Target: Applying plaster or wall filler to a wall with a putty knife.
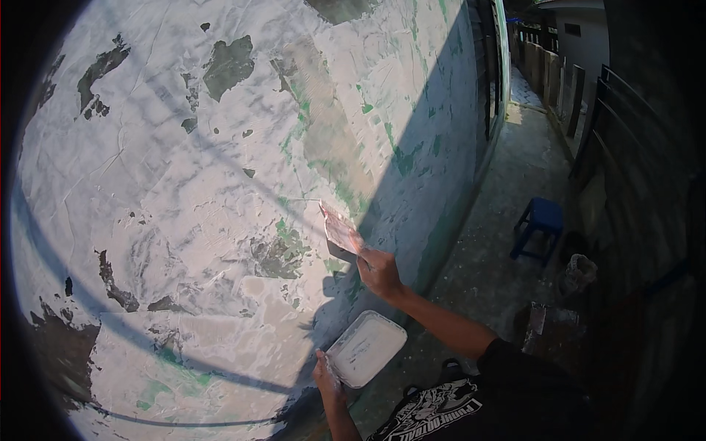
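Faced a patchily plastered exterior wall [243, 158]. Grasped putty spreader [340, 230] in right hand [380, 273], with edge at or near wall; held white tray [387, 363] of paste [368, 345] low in left hand [325, 373]. Appeared to match the spreading step; probably called next for flat, even pressure

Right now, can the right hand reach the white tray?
Likely yes: nothing visible blocks the way to the white tray in the left hand, though the right hand has its grip on the scraper.

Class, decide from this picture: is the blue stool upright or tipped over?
Upright: the blue stool stands on the floor with its seat uppermost.
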Demonstrator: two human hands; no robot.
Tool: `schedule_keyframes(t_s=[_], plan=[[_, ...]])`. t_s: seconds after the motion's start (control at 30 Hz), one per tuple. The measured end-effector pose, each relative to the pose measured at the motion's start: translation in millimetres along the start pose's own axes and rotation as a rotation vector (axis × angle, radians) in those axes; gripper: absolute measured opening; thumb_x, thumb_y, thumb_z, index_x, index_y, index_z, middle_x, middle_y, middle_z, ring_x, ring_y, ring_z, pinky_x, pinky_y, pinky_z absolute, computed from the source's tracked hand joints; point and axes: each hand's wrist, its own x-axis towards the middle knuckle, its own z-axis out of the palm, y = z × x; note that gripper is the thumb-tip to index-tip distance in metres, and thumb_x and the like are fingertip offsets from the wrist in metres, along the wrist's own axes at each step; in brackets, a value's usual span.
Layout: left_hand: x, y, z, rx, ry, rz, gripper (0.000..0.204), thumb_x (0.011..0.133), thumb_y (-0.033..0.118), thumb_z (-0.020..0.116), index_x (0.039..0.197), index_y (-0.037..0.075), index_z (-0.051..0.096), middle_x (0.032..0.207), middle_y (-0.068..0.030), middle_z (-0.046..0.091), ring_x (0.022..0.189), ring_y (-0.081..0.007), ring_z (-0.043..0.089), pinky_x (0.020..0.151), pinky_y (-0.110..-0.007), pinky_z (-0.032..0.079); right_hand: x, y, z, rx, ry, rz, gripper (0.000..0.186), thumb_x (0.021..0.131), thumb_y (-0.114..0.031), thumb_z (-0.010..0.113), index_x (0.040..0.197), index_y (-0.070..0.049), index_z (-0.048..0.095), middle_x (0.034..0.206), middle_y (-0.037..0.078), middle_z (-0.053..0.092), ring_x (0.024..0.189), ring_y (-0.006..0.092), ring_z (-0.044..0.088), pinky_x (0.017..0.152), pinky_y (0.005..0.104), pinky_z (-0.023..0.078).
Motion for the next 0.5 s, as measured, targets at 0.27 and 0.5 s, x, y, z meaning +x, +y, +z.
schedule_keyframes(t_s=[0.27,0.5], plan=[[-4.5,-4.6,1.0,0.03,-0.01,0.019,0.054,0.099,0.045,0.045,0.104,-0.006,0.061,0.092,-0.0119,0.068,0.079,-0.0174,0.064,0.073,-0.03,0.052,15.9,49.7,12.5,-0.131,0.108,0.134,0.043,0.081,0.002,0.057,0.124,0.0,0.057,0.08,0.023,0.061,0.07,0.0384,0.061,0.059,0.0412,0.048],[-2.3,-3.5,-2.1,-0.003,0.014,-0.007,0.054,0.099,0.045,0.045,0.104,-0.007,0.061,0.093,-0.0121,0.068,0.079,-0.0177,0.065,0.074,-0.03,0.053,-3.7,17.4,18.8,-0.025,0.072,0.049,0.042,0.08,0.001,0.059,0.123,-0.001,0.059,0.071,0.02,0.056,0.062,0.0382,0.058,0.056,0.0421,0.045]])
